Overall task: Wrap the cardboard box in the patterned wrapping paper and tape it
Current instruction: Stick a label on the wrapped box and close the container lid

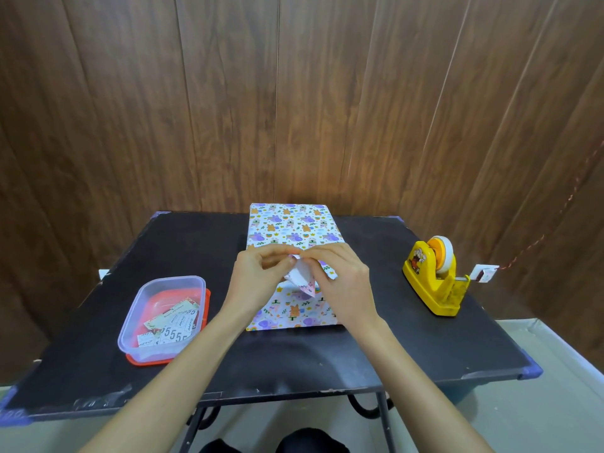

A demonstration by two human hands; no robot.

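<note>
While the two bare hands meet above it, the rectangular box lies flat at the middle of the black desk, its far end reaching the desk's back edge. Every side that shows is covered by white wrapping paper printed with purple elephants, orange bears and rainbows.

The left hand and the right hand touch each other over the near part of the box. Their fingers are curled. The thumb and fingertips of both hands pinch a loose, folded flap of paper that stands up between them with its white underside showing.

A yellow plastic tape dispenser carrying a tape roll with an orange core stands well apart to the right, near the desk's edge. On the left, a clear rectangular plastic container sits on a red lid and holds several printed paper cards. Brown wooden wall panels rise behind the desk.
</note>
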